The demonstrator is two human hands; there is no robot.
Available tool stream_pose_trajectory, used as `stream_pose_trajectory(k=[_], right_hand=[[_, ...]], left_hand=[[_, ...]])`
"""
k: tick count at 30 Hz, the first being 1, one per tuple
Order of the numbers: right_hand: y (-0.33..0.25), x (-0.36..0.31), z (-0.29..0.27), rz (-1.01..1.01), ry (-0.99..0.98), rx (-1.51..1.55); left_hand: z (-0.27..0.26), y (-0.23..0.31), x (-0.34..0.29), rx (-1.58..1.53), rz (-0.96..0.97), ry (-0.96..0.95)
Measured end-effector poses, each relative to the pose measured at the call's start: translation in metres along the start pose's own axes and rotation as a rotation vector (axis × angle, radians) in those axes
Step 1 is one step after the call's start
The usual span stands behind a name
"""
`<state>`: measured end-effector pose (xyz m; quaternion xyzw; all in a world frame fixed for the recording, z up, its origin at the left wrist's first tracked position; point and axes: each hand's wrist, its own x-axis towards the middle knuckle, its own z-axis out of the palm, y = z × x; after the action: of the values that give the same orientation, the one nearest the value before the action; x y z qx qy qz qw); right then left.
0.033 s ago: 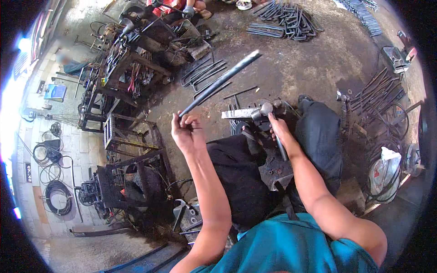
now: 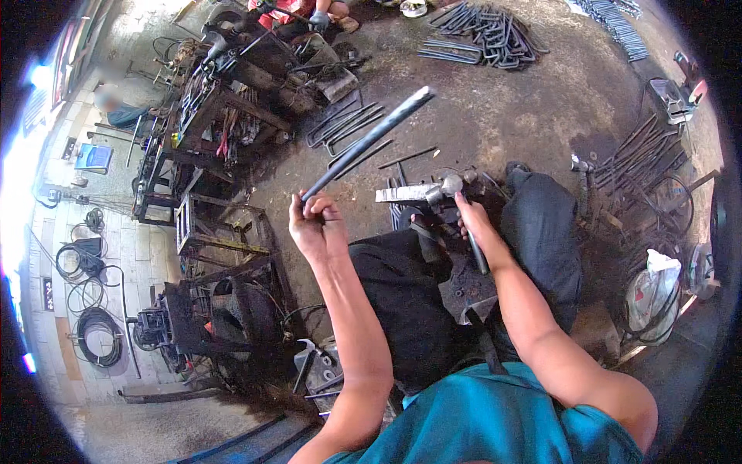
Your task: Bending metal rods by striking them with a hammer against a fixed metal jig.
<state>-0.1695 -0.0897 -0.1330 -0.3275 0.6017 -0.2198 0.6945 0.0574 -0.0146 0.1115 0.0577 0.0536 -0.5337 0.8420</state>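
My left hand (image 2: 318, 230) is closed round the lower end of a dark metal rod (image 2: 365, 147). The rod slants up and to the right, away from me, its far end shiny and pale. In my right hand (image 2: 478, 220) is a hammer (image 2: 481, 258), gripped by the handle close to its rounded head. That head sits by the right end of a pale, flat-topped metal bar (image 2: 403, 193) between my knees. The rod is held to the left of the bar, apart from it. Dark metalwork under the bar is partly hidden by my right hand and legs.
Bent rods (image 2: 348, 130) lie on the floor ahead, with a bigger pile of bent rods (image 2: 495, 39) farther off. Loose rods (image 2: 638, 162) are heaped at the right. A metal workbench (image 2: 205, 116) and machinery (image 2: 220, 309) line the left. A person's gloved hand (image 2: 319, 21) shows at the top.
The rod's far end has shifted slightly left, and my left hand has moved a little with it. My right hand and the hammer stay about where they were.
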Motion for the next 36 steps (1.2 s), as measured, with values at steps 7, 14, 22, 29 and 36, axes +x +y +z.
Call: stream_pose_trajectory(k=[7, 14, 22, 29, 36], right_hand=[[0.004, 0.004, 0.001, -0.003, 0.006, 0.001], [0.003, 0.004, 0.000, -0.001, 0.029, -0.018], [0.002, 0.005, 0.001, -0.006, 0.012, -0.039], [0.006, 0.007, 0.001, 0.012, 0.015, -0.047], [0.005, 0.008, 0.002, 0.100, -0.117, 0.225]], left_hand=[[0.003, -0.001, -0.004, 0.162, 0.165, -0.010], [0.006, -0.006, -0.005, 0.333, 0.275, 0.038], [0.007, -0.011, -0.006, 0.470, 0.319, -0.004], [0.004, -0.007, -0.007, 0.438, 0.275, -0.013], [0.000, -0.001, -0.005, 0.409, 0.267, 0.110]])
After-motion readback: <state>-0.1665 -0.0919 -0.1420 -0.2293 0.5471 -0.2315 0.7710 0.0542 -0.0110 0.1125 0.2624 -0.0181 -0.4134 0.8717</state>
